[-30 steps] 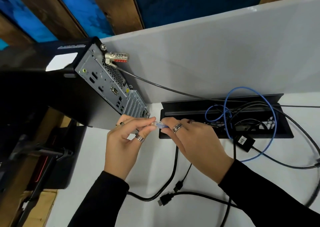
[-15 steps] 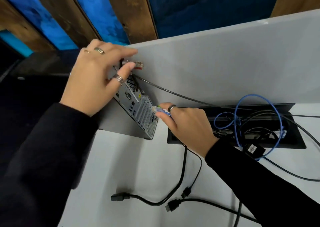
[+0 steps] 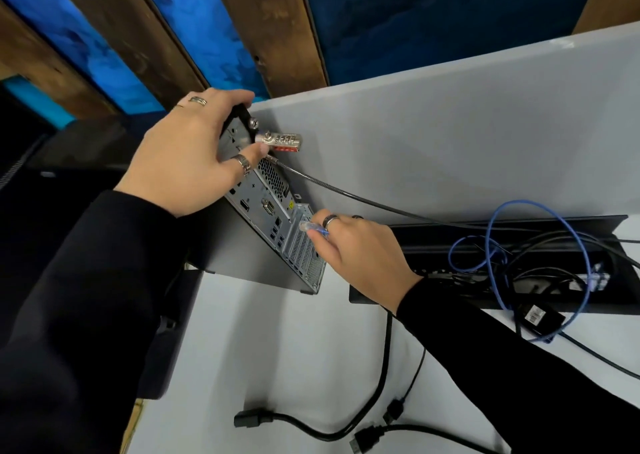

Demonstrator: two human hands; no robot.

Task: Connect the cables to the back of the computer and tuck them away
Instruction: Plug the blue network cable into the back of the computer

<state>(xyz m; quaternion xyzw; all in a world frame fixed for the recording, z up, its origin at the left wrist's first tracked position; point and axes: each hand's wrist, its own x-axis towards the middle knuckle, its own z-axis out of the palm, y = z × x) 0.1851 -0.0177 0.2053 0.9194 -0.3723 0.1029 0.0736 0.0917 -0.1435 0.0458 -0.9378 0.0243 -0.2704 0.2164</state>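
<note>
**Seating the blue network plug**

Right hand (image 3: 356,252) pinching the clear plug (image 3: 306,226) of the blue Ethernet cable (image 3: 540,211), tip just beside the computer's rear panel (image 3: 277,218) near the tabletop's back edge. Best squared to the network socket, clip side matched, then pushed straight home. Left hand (image 3: 187,159) curled over the case's top rear corner, bracing, thumb against the combination lock (image 3: 282,140).

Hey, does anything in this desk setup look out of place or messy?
Yes. The cable tray holds a tangle of black leads with a blue network cable looping out over its edge. A power plug and an HDMI plug lie loose, unconnected, on the desk.
</note>
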